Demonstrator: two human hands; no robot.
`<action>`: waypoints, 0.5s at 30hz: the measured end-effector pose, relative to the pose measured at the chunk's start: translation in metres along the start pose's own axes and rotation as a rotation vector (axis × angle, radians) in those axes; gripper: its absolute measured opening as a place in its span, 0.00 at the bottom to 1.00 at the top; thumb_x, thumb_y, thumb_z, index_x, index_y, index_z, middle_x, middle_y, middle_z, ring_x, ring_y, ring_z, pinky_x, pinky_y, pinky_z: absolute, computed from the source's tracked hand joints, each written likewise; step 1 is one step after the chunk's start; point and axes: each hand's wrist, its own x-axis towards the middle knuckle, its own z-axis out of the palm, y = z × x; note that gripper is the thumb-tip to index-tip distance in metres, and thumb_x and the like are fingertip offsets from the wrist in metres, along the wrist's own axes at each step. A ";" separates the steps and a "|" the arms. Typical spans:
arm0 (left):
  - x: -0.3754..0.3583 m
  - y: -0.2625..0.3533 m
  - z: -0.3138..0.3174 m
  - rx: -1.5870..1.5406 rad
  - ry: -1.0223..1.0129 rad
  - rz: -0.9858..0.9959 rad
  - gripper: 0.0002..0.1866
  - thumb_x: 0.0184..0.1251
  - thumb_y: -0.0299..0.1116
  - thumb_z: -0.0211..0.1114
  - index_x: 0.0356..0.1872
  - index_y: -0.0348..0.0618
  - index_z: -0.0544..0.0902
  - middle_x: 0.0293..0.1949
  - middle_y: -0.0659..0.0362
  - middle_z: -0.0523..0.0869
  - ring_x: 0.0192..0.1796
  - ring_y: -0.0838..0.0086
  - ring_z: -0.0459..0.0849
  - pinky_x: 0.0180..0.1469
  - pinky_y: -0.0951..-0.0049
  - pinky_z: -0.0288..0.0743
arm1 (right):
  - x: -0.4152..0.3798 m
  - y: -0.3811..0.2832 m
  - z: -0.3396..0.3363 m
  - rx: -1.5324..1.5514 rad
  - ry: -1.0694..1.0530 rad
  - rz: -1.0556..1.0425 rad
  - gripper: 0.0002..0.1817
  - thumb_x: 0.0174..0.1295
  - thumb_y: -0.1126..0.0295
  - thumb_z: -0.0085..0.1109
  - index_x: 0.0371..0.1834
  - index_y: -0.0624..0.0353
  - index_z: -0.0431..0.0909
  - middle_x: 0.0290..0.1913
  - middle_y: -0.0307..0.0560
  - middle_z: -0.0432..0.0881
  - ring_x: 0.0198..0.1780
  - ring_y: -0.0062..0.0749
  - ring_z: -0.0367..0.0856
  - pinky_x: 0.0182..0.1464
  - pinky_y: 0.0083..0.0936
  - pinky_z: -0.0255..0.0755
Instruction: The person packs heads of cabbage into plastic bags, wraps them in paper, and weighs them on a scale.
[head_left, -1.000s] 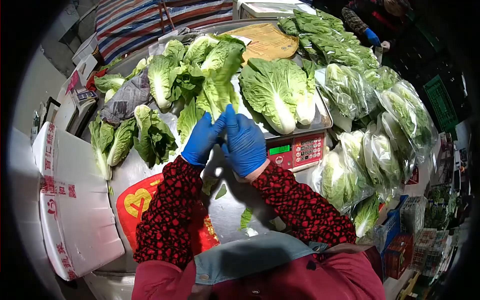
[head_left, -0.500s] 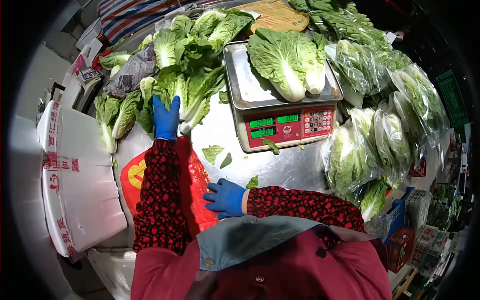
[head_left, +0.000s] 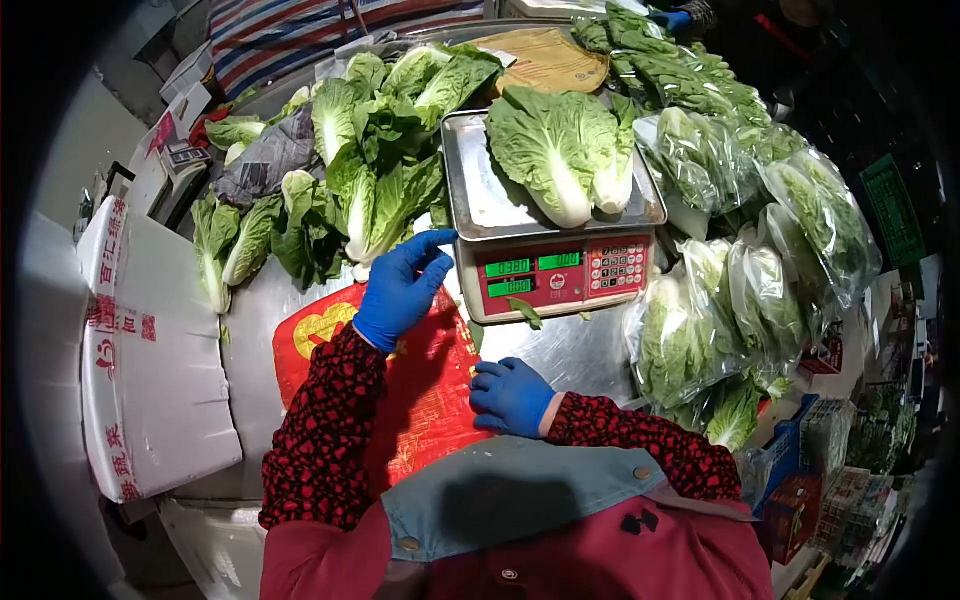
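My left hand (head_left: 402, 290), in a blue glove, hovers over the red plastic bag (head_left: 425, 420) with fingers apart and nothing between them. Its fingertips reach close to the left side of the scale (head_left: 535, 285). On the bag's right edge lies my right hand (head_left: 512, 397), also blue-gloved, its bent fingers closed at that edge. Yellow print marks the bag, which is spread flat on the metal table (head_left: 590, 355). Leafy cabbages (head_left: 548, 160) rest on the scale's tray. Beyond my left hand lie more loose cabbages (head_left: 385, 205).
Clear-bagged cabbages (head_left: 690, 340) pile up at the right. A white foam box (head_left: 165, 370) stands at the left. Grey cloth (head_left: 265, 165) and a yellowish sack (head_left: 550, 55) lie toward the back. Another person's gloved hand (head_left: 672, 20) shows at the top.
My left hand has come away from the loose cabbages, back and to the right over the bag. My right hand and the red bag have shifted right. Another person's hand now shows.
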 end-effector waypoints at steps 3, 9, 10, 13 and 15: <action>0.025 0.010 0.031 -0.166 -0.051 -0.042 0.20 0.67 0.30 0.61 0.59 0.38 0.74 0.34 0.62 0.81 0.35 0.81 0.80 0.40 0.79 0.75 | -0.001 0.019 -0.059 0.094 0.487 0.144 0.19 0.55 0.65 0.63 0.48 0.60 0.75 0.44 0.55 0.78 0.43 0.53 0.79 0.43 0.39 0.74; 0.071 0.009 0.080 -0.309 -0.016 -0.458 0.26 0.69 0.33 0.58 0.65 0.36 0.65 0.50 0.54 0.80 0.43 0.71 0.83 0.43 0.72 0.79 | 0.026 0.100 -0.153 -0.299 0.705 0.773 0.38 0.53 0.47 0.65 0.60 0.63 0.65 0.48 0.59 0.74 0.39 0.53 0.81 0.38 0.40 0.77; 0.076 0.008 0.085 -0.389 -0.022 -0.491 0.25 0.69 0.32 0.58 0.64 0.38 0.66 0.49 0.55 0.80 0.41 0.71 0.83 0.40 0.72 0.79 | 0.034 0.112 -0.156 -0.297 0.560 0.873 0.36 0.51 0.48 0.67 0.55 0.63 0.67 0.47 0.60 0.73 0.38 0.53 0.82 0.37 0.40 0.78; 0.085 0.017 0.094 -0.468 0.068 -0.585 0.22 0.69 0.31 0.58 0.62 0.40 0.69 0.43 0.57 0.81 0.38 0.72 0.83 0.38 0.72 0.79 | 0.041 0.132 -0.147 -0.268 0.691 0.847 0.33 0.51 0.49 0.68 0.51 0.62 0.68 0.46 0.61 0.73 0.38 0.52 0.81 0.37 0.40 0.78; 0.095 -0.005 0.088 -0.513 0.059 -0.609 0.18 0.69 0.32 0.57 0.58 0.41 0.70 0.38 0.58 0.81 0.38 0.73 0.82 0.38 0.70 0.78 | 0.043 0.128 -0.143 -0.241 0.743 0.873 0.31 0.49 0.52 0.69 0.48 0.61 0.69 0.45 0.59 0.73 0.39 0.53 0.80 0.38 0.42 0.77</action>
